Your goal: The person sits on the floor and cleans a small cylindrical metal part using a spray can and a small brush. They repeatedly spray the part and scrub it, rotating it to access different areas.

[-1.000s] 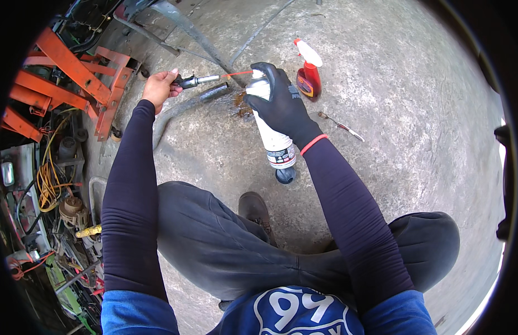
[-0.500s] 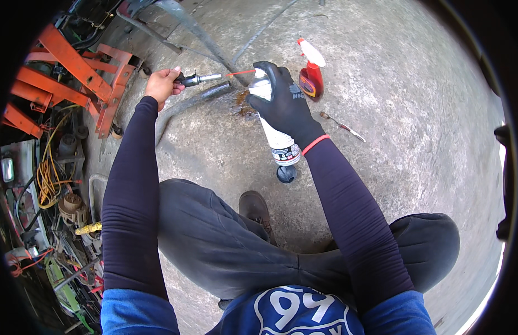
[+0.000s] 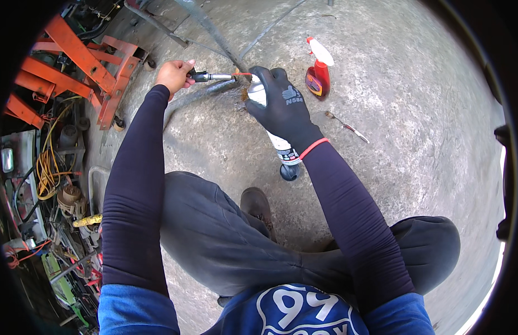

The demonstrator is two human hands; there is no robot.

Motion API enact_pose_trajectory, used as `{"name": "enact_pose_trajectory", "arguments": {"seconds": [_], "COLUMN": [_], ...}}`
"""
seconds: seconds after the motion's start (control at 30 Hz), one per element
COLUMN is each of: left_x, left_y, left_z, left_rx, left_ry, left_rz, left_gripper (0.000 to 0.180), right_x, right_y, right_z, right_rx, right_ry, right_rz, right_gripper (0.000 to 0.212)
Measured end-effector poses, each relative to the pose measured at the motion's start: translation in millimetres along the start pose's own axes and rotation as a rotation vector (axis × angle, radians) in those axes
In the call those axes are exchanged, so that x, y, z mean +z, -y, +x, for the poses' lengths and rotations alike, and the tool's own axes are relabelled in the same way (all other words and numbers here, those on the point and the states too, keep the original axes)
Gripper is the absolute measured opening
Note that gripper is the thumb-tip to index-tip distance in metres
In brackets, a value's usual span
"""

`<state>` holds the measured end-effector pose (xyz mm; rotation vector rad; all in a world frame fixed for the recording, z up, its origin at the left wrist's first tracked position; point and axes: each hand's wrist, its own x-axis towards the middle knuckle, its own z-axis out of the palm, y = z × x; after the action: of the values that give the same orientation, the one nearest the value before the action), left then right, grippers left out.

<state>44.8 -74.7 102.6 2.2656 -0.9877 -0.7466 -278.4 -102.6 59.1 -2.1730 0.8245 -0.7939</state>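
Note:
My bare left hand (image 3: pixel 176 77) pinches the black end of a black-and-silver cylindrical part (image 3: pixel 215 77), whose metal tube points right. In a black glove, my right hand (image 3: pixel 287 106) is wrapped around the upper part of a white aerosol can (image 3: pixel 282 146), its fingers curled over the top. A thin red straw (image 3: pixel 242 73) runs from the can's nozzle to the open end of the metal tube. Whether its tip is inside the tube I cannot tell. Just below the can, a dark round cap (image 3: pixel 290 172) lies on the floor.
Right of my gloved hand stands a red spray bottle (image 3: pixel 319 81) with a white trigger head. A slim brush (image 3: pixel 348 127) lies below it. Metal tube legs (image 3: pixel 208 28) stand ahead on the concrete. An orange steel frame (image 3: pixel 83 50) and cluttered parts with yellow cable (image 3: pixel 45 167) line the left.
The cylindrical part and the straw have come together, closing the small gap between them. Both hands keep their holds. The whole view has shifted slightly.

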Motion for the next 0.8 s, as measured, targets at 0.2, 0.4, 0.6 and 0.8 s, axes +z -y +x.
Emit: {"name": "enact_pose_trajectory", "arguments": {"seconds": [0.2, 0.4, 0.6, 0.8], "left_x": [2.8, 5.8, 2.6, -3.5], "left_y": [-5.3, -13.8, -15.7, -1.9], "left_z": [-4.6, -7.7, -8.0, -16.7], "left_rx": [0.009, 0.0, 0.122, -0.043], "left_ry": [-0.014, -0.008, 0.024, 0.117], "left_rz": [0.059, 0.205, 0.706, 0.212], "left_gripper": [0.043, 0.052, 0.065, 0.029], "right_x": [3.8, 13.7, 6.5, -77.2], "right_y": [4.9, -8.5, -64.4, -78.7], "right_z": [-4.1, -9.7, -6.5, 28.3], "right_rx": [-0.027, 0.062, 0.063, 0.242], "right_ry": [0.005, 0.034, -0.082, 0.07], "right_rz": [-0.013, -0.046, 0.167, 1.448], "right_gripper": [0.064, 0.067, 0.07, 0.055]}}
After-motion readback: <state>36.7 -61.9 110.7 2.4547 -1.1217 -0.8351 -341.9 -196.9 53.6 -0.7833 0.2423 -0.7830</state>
